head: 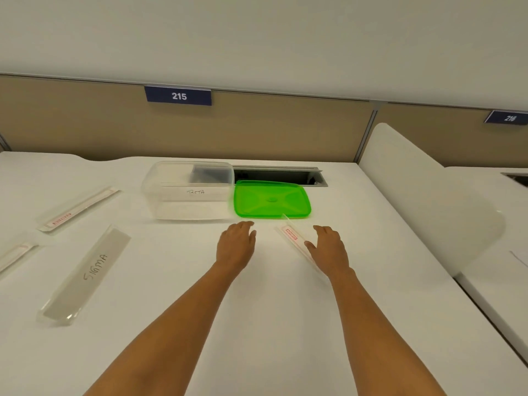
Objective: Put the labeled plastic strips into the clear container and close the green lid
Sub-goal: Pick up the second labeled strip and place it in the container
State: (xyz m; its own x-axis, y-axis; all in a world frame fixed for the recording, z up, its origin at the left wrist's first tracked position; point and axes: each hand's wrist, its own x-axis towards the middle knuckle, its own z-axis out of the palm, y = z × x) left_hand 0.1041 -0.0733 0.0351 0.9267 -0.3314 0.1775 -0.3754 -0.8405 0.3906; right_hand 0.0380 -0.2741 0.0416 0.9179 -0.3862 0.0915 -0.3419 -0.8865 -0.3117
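A clear container (187, 192) stands open at the back of the white table, with a strip marked BETA (197, 192) inside it. Its green lid (271, 199) lies flat right beside it on the right. One labeled strip (292, 236) lies just in front of the lid. My right hand (328, 251) covers that strip's near end, fingers spread and thumb at its left edge. My left hand (235, 245) hovers palm down in front of the container, holding nothing. On the left lie a strip marked SIGMA (87, 277), a red-labeled strip (77, 209) and another strip (15, 258) at the edge.
A cable slot (281, 176) opens in the table behind the lid. A tan partition (257, 130) with a sign reading 215 closes the back. A white divider panel (423, 190) rises along the table's right side.
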